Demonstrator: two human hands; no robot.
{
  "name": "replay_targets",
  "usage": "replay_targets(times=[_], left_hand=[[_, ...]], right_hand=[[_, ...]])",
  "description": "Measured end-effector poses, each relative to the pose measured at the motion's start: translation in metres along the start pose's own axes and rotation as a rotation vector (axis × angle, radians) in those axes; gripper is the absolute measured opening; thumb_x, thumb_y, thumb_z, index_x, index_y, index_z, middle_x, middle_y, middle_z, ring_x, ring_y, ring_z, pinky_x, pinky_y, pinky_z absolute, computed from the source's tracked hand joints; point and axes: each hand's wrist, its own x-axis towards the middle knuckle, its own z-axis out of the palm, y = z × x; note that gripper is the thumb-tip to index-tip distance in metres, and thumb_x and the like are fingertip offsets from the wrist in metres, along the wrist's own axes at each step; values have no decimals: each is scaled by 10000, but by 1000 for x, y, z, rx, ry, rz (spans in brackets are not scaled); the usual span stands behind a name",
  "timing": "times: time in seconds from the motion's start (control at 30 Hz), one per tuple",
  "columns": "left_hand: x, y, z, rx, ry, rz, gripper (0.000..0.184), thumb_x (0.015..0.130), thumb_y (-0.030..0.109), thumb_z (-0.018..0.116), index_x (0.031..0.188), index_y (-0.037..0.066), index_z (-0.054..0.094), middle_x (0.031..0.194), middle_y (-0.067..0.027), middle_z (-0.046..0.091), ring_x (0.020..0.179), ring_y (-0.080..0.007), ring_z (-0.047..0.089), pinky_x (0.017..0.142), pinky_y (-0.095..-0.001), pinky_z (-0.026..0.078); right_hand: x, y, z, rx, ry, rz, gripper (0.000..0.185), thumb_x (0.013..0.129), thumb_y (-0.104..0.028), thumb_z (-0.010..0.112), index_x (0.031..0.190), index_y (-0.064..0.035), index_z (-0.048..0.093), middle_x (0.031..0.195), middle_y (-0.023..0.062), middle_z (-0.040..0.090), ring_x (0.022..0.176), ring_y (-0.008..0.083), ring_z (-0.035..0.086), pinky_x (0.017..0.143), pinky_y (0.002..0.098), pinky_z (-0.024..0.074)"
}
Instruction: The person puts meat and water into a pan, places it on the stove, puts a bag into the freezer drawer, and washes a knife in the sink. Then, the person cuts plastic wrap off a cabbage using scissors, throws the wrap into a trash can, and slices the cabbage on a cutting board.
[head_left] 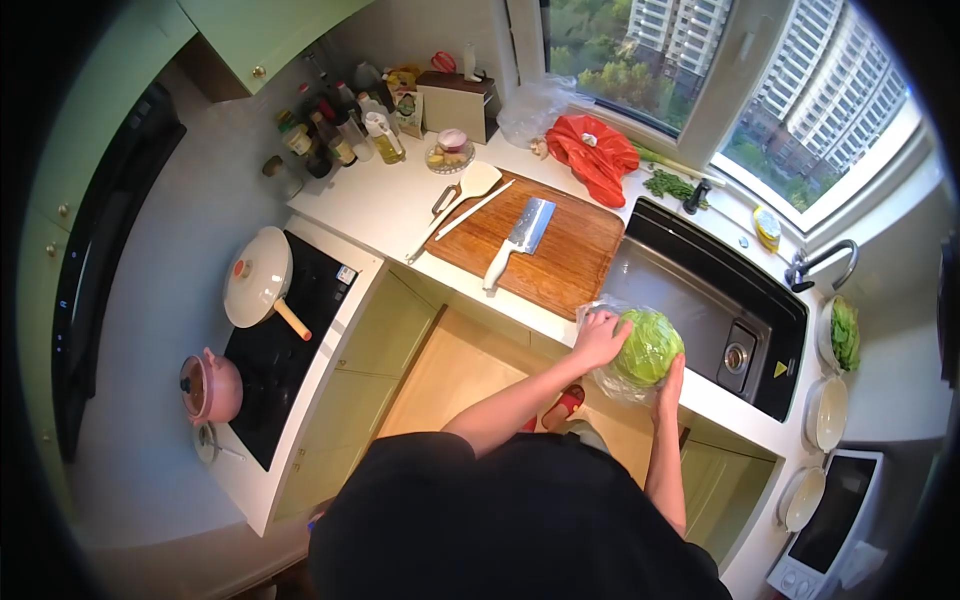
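A round green cabbage (654,345) in clear plastic wrap is held up in front of the sink's near edge. My left hand (600,338) lies against its left side, fingers curled onto the wrap and the cabbage. On the other side, my right hand (671,384) supports the cabbage from the right and below, its fingers partly hidden. Loose plastic (622,384) hangs under the cabbage. To the left, a cleaver (533,228) with a white handle rests on the wooden cutting board (580,262), beside a thin white stick (474,210) and a cream spatula (480,179).
The black-rimmed sink (790,345) lies beyond my hands, with a faucet (835,262) at its far right. A red plastic bag (590,165) sits by the window. A lidded pan (258,277) and pink pot (212,387) stand at the stove. Bowls (826,414) line the right counter.
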Motion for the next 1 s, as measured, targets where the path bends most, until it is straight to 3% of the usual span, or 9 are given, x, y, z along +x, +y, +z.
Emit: replay_targets(times=[0.13, 0.23, 0.33, 0.4, 0.57, 0.67, 0.8, 0.9, 1.0], left_hand=[[18, 14, -33, 164, -129, -5, 609, 962, 544, 464, 1183, 12, 661, 1212, -220, 613, 1151, -381, 572, 995, -441, 455], [34, 38, -102, 254, -366, 40, 534, 919, 509, 554, 1077, 23, 711, 1011, -197, 706, 954, -347, 682, 851, -446, 538], [96, 26, -202, -67, -135, -21, 357, 891, 378, 638, 1011, 58, 741, 935, -152, 736, 873, -293, 712, 787, -403, 555], [149, 25, -302, 2, 254, -114, 281, 898, 293, 630, 1015, 58, 730, 921, -132, 736, 880, -250, 708, 794, -366, 544], [372, -143, -521, 116, 889, 146, 224, 911, 193, 585, 1050, 58, 698, 949, -196, 712, 920, -369, 688, 814, -438, 536], [455, -186, -590, 260, 951, 113, 351, 900, 165, 623, 1223, 31, 627, 1158, -250, 644, 1142, -401, 594, 984, -451, 476], [500, -218, -629, 275, 474, 317, 458, 913, 266, 686, 1307, 51, 596, 1258, -219, 629, 1181, -344, 600, 1009, -405, 468], [534, -252, -649, -50, 56, 207, 374, 928, 272, 700, 1197, 17, 655, 1074, -112, 720, 970, -221, 676, 909, -355, 531], [535, -267, -667, -61, 100, 183, 228, 948, 125, 634, 1128, -6, 685, 1011, -103, 725, 924, -192, 679, 824, -322, 545]], right_hand=[[7, -30, -13, -46, -223, 125, 787, 944, -671, 457, 1566, -233, 256, 1595, 2, 286, 1456, 249, 256, 1126, 542, 255], [7, -57, -1, -54, -102, 287, 702, 963, -659, 439, 1385, -97, 416, 1400, 79, 429, 1335, 245, 370, 1090, 452, 306], [9, -64, 0, -303, -129, 216, 561, 980, -581, 511, 1205, -67, 502, 1191, 93, 536, 1206, 223, 439, 1065, 379, 329], [9, -63, -3, -318, -92, 188, 561, 980, -532, 545, 1285, -64, 493, 1216, 119, 543, 1129, 236, 473, 1006, 382, 367], [-5, -72, 11, -267, 40, 130, 555, 990, -459, 563, 1436, -162, 417, 1212, 80, 551, 1022, 177, 514, 839, 339, 421], [-14, -93, 20, -312, 141, 223, 534, 1016, -382, 542, 1455, -106, 418, 1395, 171, 482, 1266, 278, 477, 1063, 385, 383], [-15, -91, 25, -486, 333, 109, 468, 1038, -367, 508, 1388, -56, 514, 1362, 124, 545, 1269, 241, 479, 1083, 370, 362], [-23, -104, 39, -514, 386, 86, 451, 1045, -358, 489, 1357, -38, 542, 1347, 124, 567, 1261, 231, 495, 1081, 353, 364], [-20, -103, 38, -544, 375, 92, 430, 1053, -340, 467, 1324, -23, 571, 1319, 127, 594, 1237, 216, 521, 1067, 326, 378]])
